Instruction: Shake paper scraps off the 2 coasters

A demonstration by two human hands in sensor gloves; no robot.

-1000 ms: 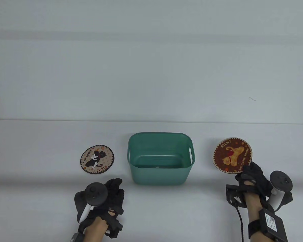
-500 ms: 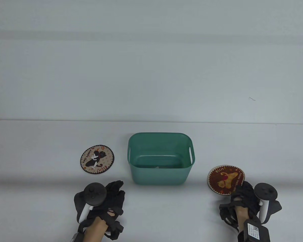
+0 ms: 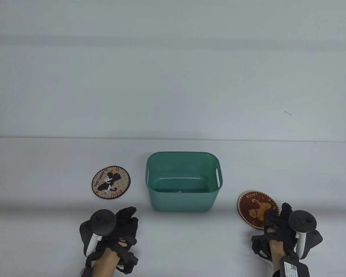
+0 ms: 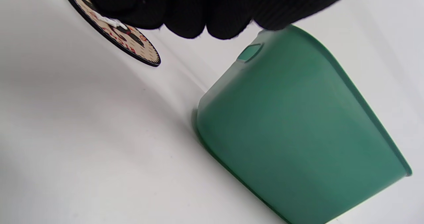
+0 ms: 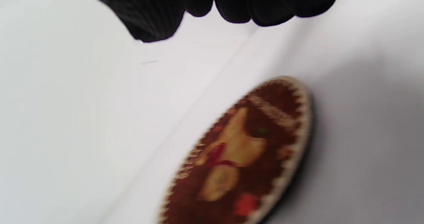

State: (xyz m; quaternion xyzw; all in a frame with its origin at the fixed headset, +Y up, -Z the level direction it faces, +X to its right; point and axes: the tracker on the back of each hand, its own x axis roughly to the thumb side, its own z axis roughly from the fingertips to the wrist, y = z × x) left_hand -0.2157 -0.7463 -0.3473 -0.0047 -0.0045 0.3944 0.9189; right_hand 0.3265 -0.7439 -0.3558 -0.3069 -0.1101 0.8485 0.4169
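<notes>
On the left part of the white worktop (image 3: 46,161), a round beige coaster printed with a dark cat figure (image 3: 111,182) is seen lying flat, and small white paper scraps (image 3: 107,180) are seen resting on its middle. Nearer the front edge, the left hand (image 3: 119,230) in a black sensor glove is found, palm down, with a dark round tracker (image 3: 102,222) strapped to its back. Its fingers are loosely curled and nothing is held by them; in the left wrist view the fingertips (image 4: 195,18) hang over the near part of the beige coaster, but whether it is touched cannot be told.

At the middle of the worktop a green rectangular plastic bin with cut-out handles (image 3: 184,181) is set upright. A pale scrap (image 3: 179,191) is glimpsed on its floor, though it is too small to be made out clearly.

To the right of the bin, close to the front edge, a round dark-brown coaster with a golden cat figure and a scalloped pale rim (image 3: 257,208) is seen lying on the worktop. The right hand (image 3: 278,228), gloved in black and carrying its own tracker (image 3: 302,221), is placed at the coaster's near right edge. In the blurred right wrist view its fingers (image 5: 251,5) are shown relaxed above the surface, apart from the brown coaster, with nothing held.
</notes>
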